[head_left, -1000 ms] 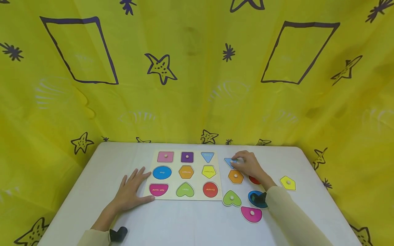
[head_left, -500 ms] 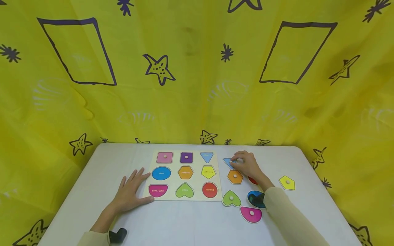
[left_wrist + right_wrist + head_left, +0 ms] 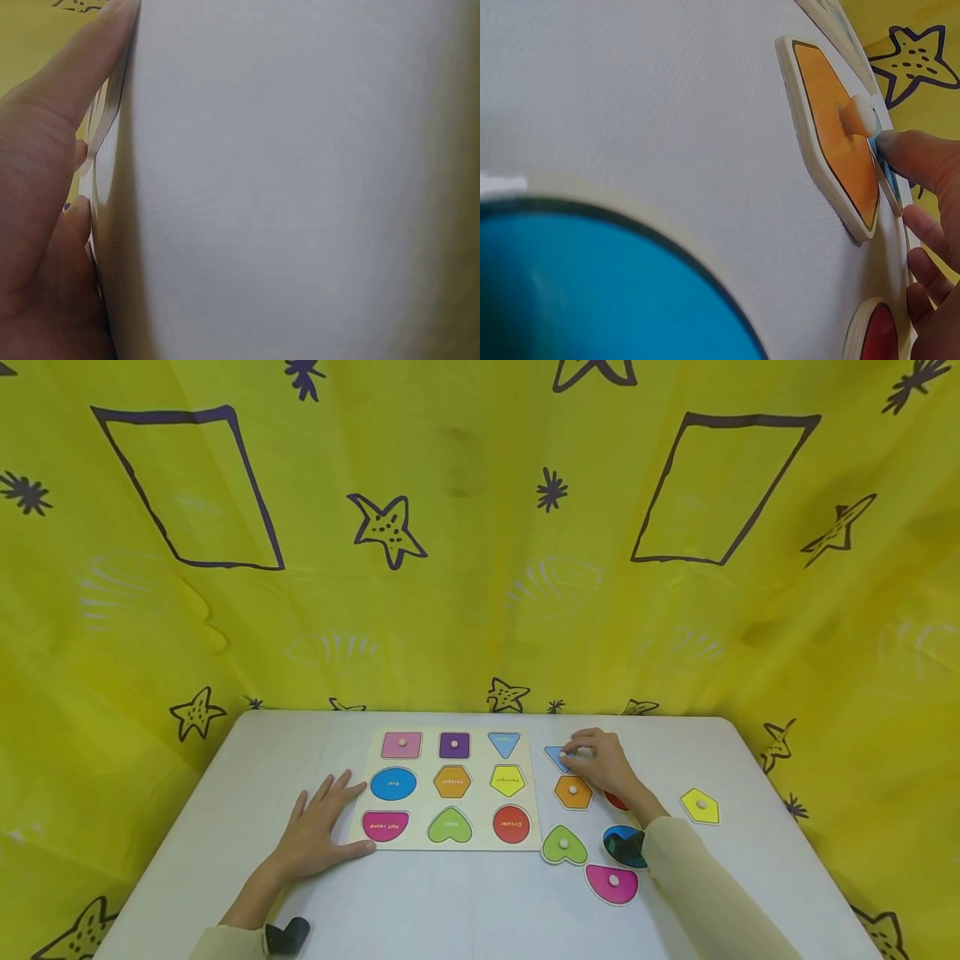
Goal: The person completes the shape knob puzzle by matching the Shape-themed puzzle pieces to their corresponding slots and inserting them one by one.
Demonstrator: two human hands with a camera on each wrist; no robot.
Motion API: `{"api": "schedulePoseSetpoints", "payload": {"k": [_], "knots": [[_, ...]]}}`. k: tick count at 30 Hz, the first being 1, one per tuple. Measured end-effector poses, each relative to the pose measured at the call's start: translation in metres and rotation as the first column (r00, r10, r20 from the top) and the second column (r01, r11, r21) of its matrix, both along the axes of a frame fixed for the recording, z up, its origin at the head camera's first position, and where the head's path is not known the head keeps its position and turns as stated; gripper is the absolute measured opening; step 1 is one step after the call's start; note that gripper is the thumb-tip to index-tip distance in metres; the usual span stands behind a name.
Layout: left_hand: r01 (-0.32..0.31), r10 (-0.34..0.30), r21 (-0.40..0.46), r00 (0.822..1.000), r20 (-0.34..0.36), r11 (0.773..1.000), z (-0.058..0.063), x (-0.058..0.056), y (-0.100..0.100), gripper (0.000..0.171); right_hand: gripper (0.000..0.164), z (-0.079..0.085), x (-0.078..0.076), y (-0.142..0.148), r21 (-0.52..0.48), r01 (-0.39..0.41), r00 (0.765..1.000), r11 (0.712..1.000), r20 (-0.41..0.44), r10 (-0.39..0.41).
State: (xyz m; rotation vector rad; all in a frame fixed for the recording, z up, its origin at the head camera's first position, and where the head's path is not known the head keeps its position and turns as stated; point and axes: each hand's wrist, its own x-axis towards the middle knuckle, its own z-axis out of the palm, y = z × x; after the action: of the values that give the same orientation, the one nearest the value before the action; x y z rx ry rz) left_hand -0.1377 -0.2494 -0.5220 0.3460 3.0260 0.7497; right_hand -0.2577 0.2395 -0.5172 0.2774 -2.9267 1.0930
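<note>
A pale puzzle board (image 3: 482, 806) lies on the table, showing coloured, labelled shapes. Its pink rectangle (image 3: 392, 744) and purple square (image 3: 446, 752) bear knobs. My left hand (image 3: 318, 827) rests at the board's left edge, fingers spread and thumb at the near corner. Right of the board, my right hand (image 3: 606, 770) pinches the knob of a blue triangle piece (image 3: 553, 752), which appears to lie flat on the table. Beside it is an orange hexagon piece (image 3: 821, 105), its knob near my thumb in the right wrist view. My fingers hide part of the triangle.
Near my right forearm lie a red round piece (image 3: 617, 801), mostly covered, a blue oval piece (image 3: 611, 853), a green heart (image 3: 555, 852) and a magenta half round (image 3: 602, 885). A yellow pentagon piece (image 3: 699, 817) lies farther right. A yellow curtain (image 3: 465, 610) hangs behind the table.
</note>
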Motion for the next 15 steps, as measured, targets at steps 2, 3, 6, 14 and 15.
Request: {"api": "schedulePoseSetpoints", "payload": {"k": [2,3,6,14,15], "knots": [[0.0,0.0,-0.001,1.0,0.003,1.0,0.001,0.0,0.0,0.099,0.015,0.001,0.0,0.0,-0.001,0.001,1.0,1.0,0.0,-0.001],[-0.001,0.001,-0.001,1.0,0.005,1.0,0.001,0.0,0.0,0.099,0.015,0.001,0.0,0.0,-0.003,0.002,1.0,1.0,-0.001,-0.002],[-0.002,0.002,-0.004,1.0,0.009,1.0,0.002,0.0,0.0,0.099,0.014,0.002,0.001,0.0,-0.012,-0.003,1.0,1.0,-0.004,0.003],[-0.003,0.003,-0.008,1.0,0.011,1.0,-0.001,0.0,0.0,0.099,0.01,0.009,0.0,-0.002,-0.018,-0.026,1.0,0.999,-0.017,0.026],[-0.003,0.004,-0.008,1.0,0.009,1.0,-0.001,0.0,0.0,0.099,0.01,0.011,0.0,-0.003,-0.013,-0.027,0.999,1.0,-0.018,0.027]]}}
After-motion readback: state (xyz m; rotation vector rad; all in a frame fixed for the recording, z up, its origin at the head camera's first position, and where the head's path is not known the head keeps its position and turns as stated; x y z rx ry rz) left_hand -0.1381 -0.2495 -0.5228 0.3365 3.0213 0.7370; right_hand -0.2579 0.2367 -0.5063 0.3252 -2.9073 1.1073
